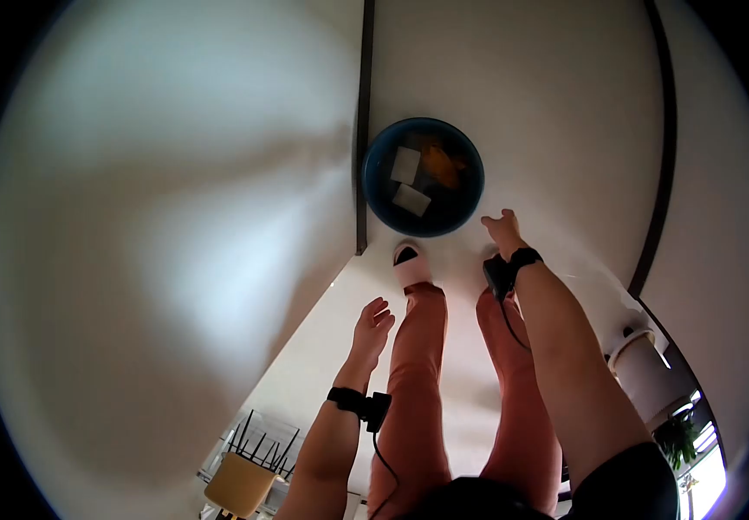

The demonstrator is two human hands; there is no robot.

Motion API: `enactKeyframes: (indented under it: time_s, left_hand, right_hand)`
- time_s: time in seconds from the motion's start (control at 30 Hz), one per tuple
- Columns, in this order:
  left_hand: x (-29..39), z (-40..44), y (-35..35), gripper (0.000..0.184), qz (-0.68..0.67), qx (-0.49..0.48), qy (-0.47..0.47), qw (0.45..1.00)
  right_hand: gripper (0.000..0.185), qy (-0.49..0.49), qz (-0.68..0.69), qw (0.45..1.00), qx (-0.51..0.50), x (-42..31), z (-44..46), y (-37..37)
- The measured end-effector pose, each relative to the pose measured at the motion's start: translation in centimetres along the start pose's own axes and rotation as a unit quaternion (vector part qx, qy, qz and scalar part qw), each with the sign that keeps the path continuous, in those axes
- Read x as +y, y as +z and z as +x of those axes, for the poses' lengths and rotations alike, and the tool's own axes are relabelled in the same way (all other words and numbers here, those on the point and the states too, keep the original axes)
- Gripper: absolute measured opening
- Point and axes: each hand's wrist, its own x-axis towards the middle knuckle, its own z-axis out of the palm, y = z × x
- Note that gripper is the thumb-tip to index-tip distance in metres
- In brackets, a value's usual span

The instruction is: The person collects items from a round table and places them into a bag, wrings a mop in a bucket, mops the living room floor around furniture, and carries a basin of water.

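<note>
A round blue bin [374,196] stands on the floor in front of my feet, close to the wall edge. Two pale flat rectangular pieces [406,165] and a crumpled orange item [441,166] lie inside it; their exact kind I cannot make out. My right hand [502,228] reaches out just short of the bin's lower right rim, fingers apart and holding nothing. Farther back, my left hand [373,328] hangs beside my left leg, empty, with its fingers loosely apart. Each wrist wears a black strap with a small cabled device.
White wall [175,217] fills the left side, and a dark baseboard [363,130] runs along its foot. Another dark baseboard [664,173] curves at the right. Behind me are a tan chair [241,485], a whitish round container [638,368] and a green plant [676,439].
</note>
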Motion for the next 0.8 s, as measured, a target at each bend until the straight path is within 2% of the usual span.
enactKeyframes:
  time_s: [0.03, 0.13, 0.23, 0.3, 0.33, 0.4, 0.43, 0.5, 0.63, 0.7, 0.73, 0.8]
  left_hand:
    - [-0.6, 2.2, 0.0, 0.05, 0.026, -0.005, -0.008, 1.0]
    - [-1.7, 6.4, -0.4, 0.05, 0.05, -0.002, -0.034, 0.998]
    - [-2.4, 7.1, -0.5, 0.047, 0.063, -0.009, -0.052, 0.997]
    - [-2.8, 7.5, -0.7, 0.045, 0.027, -0.019, -0.062, 0.998]
    - [-2.7, 7.4, -0.8, 0.045, 0.035, -0.018, -0.075, 0.996]
    - [-2.7, 8.1, -0.4, 0.043, 0.026, -0.02, -0.139, 0.99]
    - [-2.8, 8.2, -0.3, 0.043, 0.027, -0.022, -0.14, 0.99]
    - [-3.0, 8.3, -0.4, 0.041, 0.019, -0.018, -0.159, 0.987]
    - [-3.4, 8.6, -0.4, 0.041, 0.035, -0.014, -0.129, 0.991]
    - [-2.8, 9.1, -0.1, 0.041, 0.034, 0.0, -0.112, 0.993]
    - [-2.5, 9.3, 0.1, 0.042, 0.03, 0.009, -0.097, 0.995]
    - [-0.8, 8.4, 0.6, 0.054, -0.019, 0.001, -0.066, 0.998]
  right_hand:
    - [0.077, 0.014, 0.016, 1.0, -0.023, 0.8, 1.7, 1.2]
    - [0.076, 0.097, 0.073, 0.992, -0.043, 2.0, 4.7, 4.9]
    - [0.066, 0.113, 0.14, 0.98, -0.088, 3.0, 7.0, 7.4]
    - [0.054, 0.095, 0.289, 0.946, -0.107, 4.4, 9.1, 9.5]
    - [0.044, 0.086, 0.313, 0.939, -0.111, 5.4, 9.3, 10.0]
    - [0.042, 0.086, 0.32, 0.933, -0.137, 6.3, 8.5, 9.6]
    - [0.04, 0.065, 0.331, 0.926, -0.168, 5.7, 8.6, 9.1]
    - [0.04, 0.048, 0.33, 0.93, -0.158, 5.8, 8.5, 8.4]
    - [0.041, 0.03, 0.341, 0.928, -0.148, 6.1, 6.3, 6.6]
    - [0.04, 0.025, 0.27, 0.954, -0.131, 6.2, 4.7, 5.2]
    - [0.039, -0.031, 0.299, 0.945, -0.127, 7.5, 4.4, 5.0]
    - [0.039, -0.032, 0.27, 0.954, -0.126, 8.5, 2.1, 3.0]
